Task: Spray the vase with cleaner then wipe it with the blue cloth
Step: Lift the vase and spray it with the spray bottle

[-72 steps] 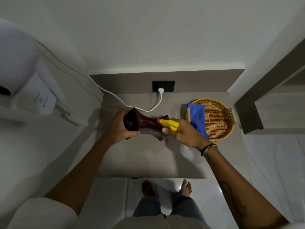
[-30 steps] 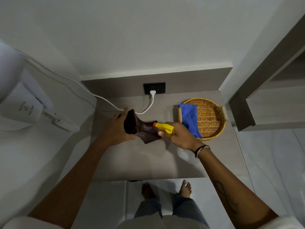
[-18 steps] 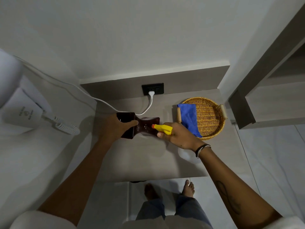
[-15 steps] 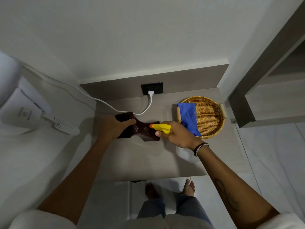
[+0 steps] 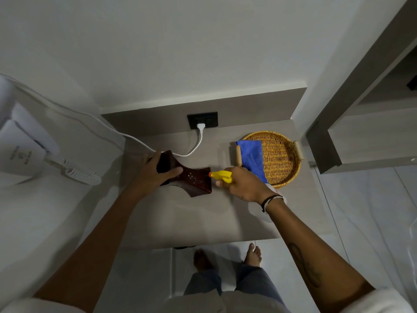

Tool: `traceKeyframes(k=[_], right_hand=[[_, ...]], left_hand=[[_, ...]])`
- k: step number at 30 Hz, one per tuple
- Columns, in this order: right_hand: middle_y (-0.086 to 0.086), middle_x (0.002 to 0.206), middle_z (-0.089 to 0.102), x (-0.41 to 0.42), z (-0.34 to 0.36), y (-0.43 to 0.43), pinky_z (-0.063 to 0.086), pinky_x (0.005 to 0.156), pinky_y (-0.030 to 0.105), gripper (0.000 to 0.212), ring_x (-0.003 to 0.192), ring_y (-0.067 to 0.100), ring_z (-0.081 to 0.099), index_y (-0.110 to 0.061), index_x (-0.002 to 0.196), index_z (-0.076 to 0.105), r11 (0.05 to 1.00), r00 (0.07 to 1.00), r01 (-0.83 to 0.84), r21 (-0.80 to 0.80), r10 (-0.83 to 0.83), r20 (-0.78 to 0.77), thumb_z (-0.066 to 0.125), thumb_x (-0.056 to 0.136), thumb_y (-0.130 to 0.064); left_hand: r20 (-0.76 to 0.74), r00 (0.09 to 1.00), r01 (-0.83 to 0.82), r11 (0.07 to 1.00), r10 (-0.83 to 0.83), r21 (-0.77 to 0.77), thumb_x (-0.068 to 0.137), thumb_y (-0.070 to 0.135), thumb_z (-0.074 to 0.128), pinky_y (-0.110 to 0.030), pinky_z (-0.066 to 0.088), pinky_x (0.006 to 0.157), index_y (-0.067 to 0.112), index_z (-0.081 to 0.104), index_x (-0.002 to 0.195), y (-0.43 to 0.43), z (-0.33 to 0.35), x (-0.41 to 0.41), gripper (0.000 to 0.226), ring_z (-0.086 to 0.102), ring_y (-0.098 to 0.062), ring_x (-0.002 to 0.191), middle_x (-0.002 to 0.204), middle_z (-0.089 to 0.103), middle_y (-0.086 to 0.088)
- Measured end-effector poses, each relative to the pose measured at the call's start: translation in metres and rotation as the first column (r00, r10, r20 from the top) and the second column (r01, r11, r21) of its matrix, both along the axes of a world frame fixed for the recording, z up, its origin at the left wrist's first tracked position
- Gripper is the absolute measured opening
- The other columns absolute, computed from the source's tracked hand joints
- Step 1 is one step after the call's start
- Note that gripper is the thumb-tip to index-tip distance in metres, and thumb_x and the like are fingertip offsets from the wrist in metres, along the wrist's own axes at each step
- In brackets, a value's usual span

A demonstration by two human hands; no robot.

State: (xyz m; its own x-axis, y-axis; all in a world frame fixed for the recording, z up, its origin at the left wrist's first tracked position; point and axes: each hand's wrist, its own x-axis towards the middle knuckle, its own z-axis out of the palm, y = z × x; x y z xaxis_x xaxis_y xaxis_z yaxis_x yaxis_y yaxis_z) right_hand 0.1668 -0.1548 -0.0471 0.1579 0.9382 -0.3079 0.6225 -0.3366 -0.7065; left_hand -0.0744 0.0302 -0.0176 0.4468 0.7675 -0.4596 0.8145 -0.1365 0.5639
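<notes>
Fingers (image 5: 168, 172) of the left hand (image 5: 153, 175) are wrapped round one flared end of the dark red-brown, hourglass-shaped glossy vase (image 5: 187, 179), the thumb lying across its narrow waist, and the vase is held on its side just above the grey worktop (image 5: 191, 218). Pale droplets speckle the side facing up. The right hand (image 5: 243, 186) is closed round the yellow trigger head of a spray bottle (image 5: 222, 176), index finger curled under the trigger, the orange nozzle tip pointing at the vase's other flared end and almost touching it. The bottle's pale body shows only partly below the wrist, which wears dark bands. Just behind that hand sits a round woven wicker tray with wooden handles (image 5: 282, 154), and the folded blue cloth (image 5: 252, 157) lies in its left part, draped over the near rim. A white cable (image 5: 198, 141) runs from a black wall socket (image 5: 202, 119) behind the vase.
</notes>
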Motion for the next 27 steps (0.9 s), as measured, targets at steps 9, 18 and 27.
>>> traceKeyframes(k=[9,18,27], right_hand=[[0.005,0.083,0.064,-0.003,-0.002,-0.007,0.048,0.07,0.039,0.025,0.077,0.023,0.063,-0.015,0.095,0.061,0.998,0.996,0.012,0.069,-0.005,-0.095,0.066,0.104,-0.037],[0.008,0.104,0.077,-0.024,0.019,-0.005,0.057,0.082,0.043,0.033,0.093,0.025,0.072,-0.011,0.121,0.069,0.986,0.989,-0.057,0.158,0.077,-0.126,0.067,0.103,-0.039],[0.01,0.112,0.078,-0.03,0.025,0.002,0.06,0.088,0.048,0.039,0.101,0.029,0.073,-0.014,0.129,0.067,0.994,0.998,-0.044,0.104,0.049,-0.041,0.063,0.104,-0.044]], left_hand=[[0.045,0.963,0.254,0.949,-0.266,0.188,0.05,0.043,0.095,-0.055,0.046,0.118,0.012,0.052,0.153,0.005,0.007,-0.017,0.116,0.056,-0.029,0.137,0.149,0.059,-0.01],[0.118,0.986,-0.124,0.99,0.116,0.06,0.08,0.038,0.093,-0.001,0.045,0.052,0.016,0.073,0.129,-0.002,0.013,-0.007,0.058,0.069,0.001,0.072,0.093,0.07,0.016],[0.052,0.988,-0.147,0.989,0.146,0.032,0.077,0.052,0.091,-0.016,0.055,0.067,0.024,0.073,0.12,-0.001,0.022,-0.004,0.055,0.076,-0.019,0.099,0.109,0.078,0.001]])
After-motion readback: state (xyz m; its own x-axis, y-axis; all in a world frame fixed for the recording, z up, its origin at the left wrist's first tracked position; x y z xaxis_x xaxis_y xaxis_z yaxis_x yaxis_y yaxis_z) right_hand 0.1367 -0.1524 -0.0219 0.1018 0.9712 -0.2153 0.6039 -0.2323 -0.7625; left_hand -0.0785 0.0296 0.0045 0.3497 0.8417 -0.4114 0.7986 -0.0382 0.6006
